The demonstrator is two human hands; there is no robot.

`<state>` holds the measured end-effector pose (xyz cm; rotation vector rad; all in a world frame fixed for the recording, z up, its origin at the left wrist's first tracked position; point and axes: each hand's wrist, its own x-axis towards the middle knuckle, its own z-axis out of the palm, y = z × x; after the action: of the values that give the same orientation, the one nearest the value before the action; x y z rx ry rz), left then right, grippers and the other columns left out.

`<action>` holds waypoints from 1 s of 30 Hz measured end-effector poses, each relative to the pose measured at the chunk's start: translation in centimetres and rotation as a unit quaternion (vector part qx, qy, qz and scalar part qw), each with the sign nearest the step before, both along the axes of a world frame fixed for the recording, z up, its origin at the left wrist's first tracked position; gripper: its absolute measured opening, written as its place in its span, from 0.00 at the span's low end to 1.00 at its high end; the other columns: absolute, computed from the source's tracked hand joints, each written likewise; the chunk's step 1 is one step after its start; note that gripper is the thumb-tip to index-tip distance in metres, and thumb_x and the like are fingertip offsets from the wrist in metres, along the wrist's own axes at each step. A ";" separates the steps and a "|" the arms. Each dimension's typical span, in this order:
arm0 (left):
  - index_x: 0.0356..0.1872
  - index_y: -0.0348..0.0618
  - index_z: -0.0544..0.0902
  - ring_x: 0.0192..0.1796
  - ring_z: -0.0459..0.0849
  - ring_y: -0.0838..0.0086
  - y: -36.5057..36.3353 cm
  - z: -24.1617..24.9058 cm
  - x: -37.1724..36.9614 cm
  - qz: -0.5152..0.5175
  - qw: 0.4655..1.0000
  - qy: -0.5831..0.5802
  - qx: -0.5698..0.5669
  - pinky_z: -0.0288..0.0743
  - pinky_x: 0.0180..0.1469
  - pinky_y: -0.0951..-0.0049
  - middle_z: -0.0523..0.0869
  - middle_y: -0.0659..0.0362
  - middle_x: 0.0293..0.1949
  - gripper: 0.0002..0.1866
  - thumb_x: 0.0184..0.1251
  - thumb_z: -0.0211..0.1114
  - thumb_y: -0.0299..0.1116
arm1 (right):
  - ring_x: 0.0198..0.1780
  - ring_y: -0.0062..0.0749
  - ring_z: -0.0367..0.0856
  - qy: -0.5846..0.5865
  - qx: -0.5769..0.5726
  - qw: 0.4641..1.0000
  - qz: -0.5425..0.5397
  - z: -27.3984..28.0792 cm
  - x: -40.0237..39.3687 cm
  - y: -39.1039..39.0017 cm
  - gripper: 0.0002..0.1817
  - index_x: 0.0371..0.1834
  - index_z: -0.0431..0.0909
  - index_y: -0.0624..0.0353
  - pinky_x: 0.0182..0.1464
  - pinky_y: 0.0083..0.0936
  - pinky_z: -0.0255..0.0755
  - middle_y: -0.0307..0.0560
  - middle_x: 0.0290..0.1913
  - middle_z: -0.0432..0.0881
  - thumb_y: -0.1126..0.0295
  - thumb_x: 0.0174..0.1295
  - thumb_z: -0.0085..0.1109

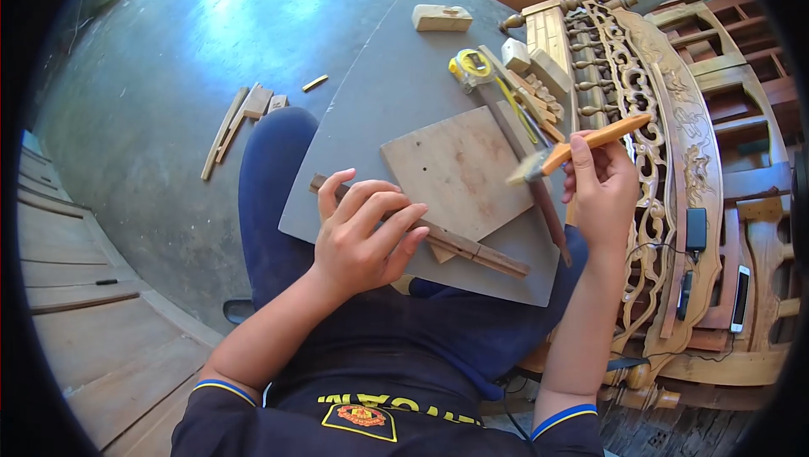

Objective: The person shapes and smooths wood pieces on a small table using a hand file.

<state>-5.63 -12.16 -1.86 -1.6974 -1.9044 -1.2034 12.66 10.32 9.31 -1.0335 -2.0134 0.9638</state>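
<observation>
My right hand (602,187) is closed around a paintbrush (602,133) with an orange wooden handle, its pale bristles pointing left over the board. My left hand (366,225) lies over a narrow wooden strip (472,248), fingers spread and slightly bent. Part of that strip is hidden under the hand. Behind it, a flat square wooden board (455,166) with a small dark hole rests on the grey work panel (345,137). A long reddish-brown bar (548,217) runs along the board's right edge, below the brush.
A yellow tape measure (474,68), wood offcuts (539,99) and a wooden block (442,18) lie on the panel. Carved wooden furniture (666,171) stands close on the right, with a phone (741,299) on it. Wood sticks (226,133) lie on the floor at left.
</observation>
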 end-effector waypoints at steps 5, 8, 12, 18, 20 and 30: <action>0.47 0.49 0.94 0.53 0.89 0.67 0.2 -0.2 0.2 0.005 1.000 0.001 -0.005 0.64 0.76 0.49 0.89 0.64 0.42 0.09 0.72 0.75 0.39 | 0.30 0.19 0.85 0.033 -0.041 0.998 0.045 -3.4 -3.2 1.1 0.12 0.58 0.85 0.64 0.26 0.21 0.78 0.43 0.33 0.88 0.66 0.84 0.64; 0.46 0.49 0.94 0.52 0.89 0.67 0.2 -0.1 0.0 0.003 1.000 -0.002 -0.005 0.64 0.76 0.49 0.89 0.64 0.42 0.09 0.71 0.75 0.39 | 0.31 0.19 0.83 0.074 -0.060 0.994 0.058 -1.7 -3.4 1.0 0.14 0.58 0.83 0.64 0.27 0.20 0.80 0.41 0.35 0.85 0.63 0.85 0.63; 0.45 0.51 0.94 0.53 0.88 0.71 0.2 -0.2 0.2 0.016 1.000 -0.003 -0.003 0.64 0.76 0.49 0.88 0.67 0.41 0.09 0.73 0.75 0.42 | 0.29 0.19 0.83 -0.079 0.024 0.996 -0.018 -1.1 -2.4 1.2 0.11 0.56 0.83 0.63 0.25 0.18 0.79 0.42 0.36 0.87 0.65 0.86 0.62; 0.46 0.49 0.94 0.52 0.89 0.67 0.2 -0.2 0.1 0.008 1.000 -0.003 -0.014 0.65 0.75 0.50 0.88 0.64 0.42 0.09 0.70 0.75 0.38 | 0.34 0.21 0.86 0.101 -0.055 0.988 0.099 -2.4 -5.4 1.8 0.13 0.60 0.82 0.62 0.29 0.20 0.81 0.44 0.38 0.89 0.64 0.85 0.62; 0.46 0.49 0.94 0.52 0.89 0.67 0.2 0.0 0.1 0.013 1.000 -0.005 -0.013 0.66 0.76 0.50 0.88 0.63 0.42 0.09 0.71 0.75 0.38 | 0.35 0.22 0.86 0.042 -0.028 0.997 0.054 -0.8 -4.4 1.4 0.13 0.59 0.83 0.62 0.33 0.20 0.81 0.44 0.38 0.89 0.63 0.85 0.63; 0.45 0.49 0.94 0.52 0.89 0.67 0.3 -0.2 0.2 0.014 1.000 -0.004 -0.004 0.66 0.75 0.51 0.88 0.63 0.42 0.08 0.72 0.74 0.37 | 0.28 0.23 0.87 0.091 -0.044 0.992 0.069 -3.0 -8.2 2.6 0.12 0.58 0.83 0.62 0.25 0.24 0.80 0.46 0.33 0.89 0.64 0.83 0.65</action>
<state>-5.48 -11.90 -2.05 -1.6668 -1.9336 -1.1944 4.43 12.92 6.32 -0.8271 -1.9248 1.1855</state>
